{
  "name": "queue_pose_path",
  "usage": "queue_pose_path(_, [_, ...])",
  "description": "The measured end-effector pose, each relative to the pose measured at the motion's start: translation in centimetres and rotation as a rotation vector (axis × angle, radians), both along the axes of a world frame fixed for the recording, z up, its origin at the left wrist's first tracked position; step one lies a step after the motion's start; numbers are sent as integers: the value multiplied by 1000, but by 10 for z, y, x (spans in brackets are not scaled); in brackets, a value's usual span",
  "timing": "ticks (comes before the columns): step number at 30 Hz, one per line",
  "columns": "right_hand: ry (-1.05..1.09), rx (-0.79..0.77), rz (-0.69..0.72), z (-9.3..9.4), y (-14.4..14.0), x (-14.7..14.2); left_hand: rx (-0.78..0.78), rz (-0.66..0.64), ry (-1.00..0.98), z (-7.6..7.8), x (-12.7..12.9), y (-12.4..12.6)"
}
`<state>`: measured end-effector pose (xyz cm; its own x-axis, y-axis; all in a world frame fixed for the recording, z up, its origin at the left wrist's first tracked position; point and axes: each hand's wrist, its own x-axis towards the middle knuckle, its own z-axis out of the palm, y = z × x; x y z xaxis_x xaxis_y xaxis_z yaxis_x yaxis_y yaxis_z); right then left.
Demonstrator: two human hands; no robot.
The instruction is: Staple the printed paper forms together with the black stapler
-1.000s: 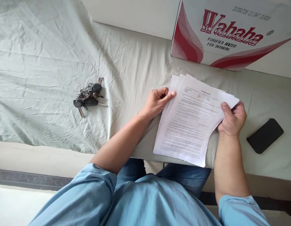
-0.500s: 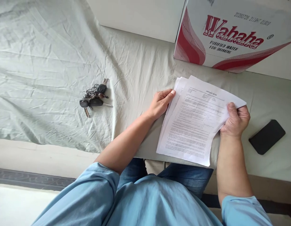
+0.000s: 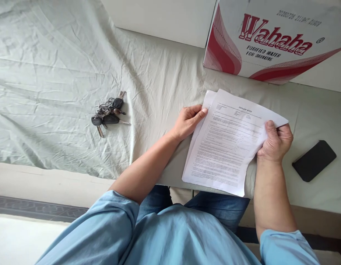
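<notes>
The stack of printed sheets [image 3: 228,143] lies at the near edge of the bed [image 3: 62,73], its lower end hanging a little past that edge above the person's lap. The right hand [image 3: 275,141] is closed on the stack's right margin, thumb on top of the front page and fingers curled beneath. The left hand [image 3: 188,119] is half open against the left margin, thumb laid along the paper's edge and fingers bent behind it, pressing rather than gripping. Compared with a second ago the pages are squarer: then three or four staggered corners fanned out at the top left, and now only one under-sheet peeks out there, so the hands have been pushing the sheets into line and the stack looks nearly even. A bunch of keys [image 3: 108,112] rests on the wrinkled sheet well to the left of the papers, a black phone [image 3: 314,161] lies near the right edge, and a cardboard water carton [image 3: 272,40] stands at the far side, just beyond the top of the pages
</notes>
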<state>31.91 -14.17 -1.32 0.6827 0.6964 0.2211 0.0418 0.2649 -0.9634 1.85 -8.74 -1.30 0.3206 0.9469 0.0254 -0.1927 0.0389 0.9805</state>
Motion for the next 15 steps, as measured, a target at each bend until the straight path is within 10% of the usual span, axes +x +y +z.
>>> queue_pose_path(15, [-193, 72, -115, 2, -1, 4, 45, 24, -13, 5, 0, -2])
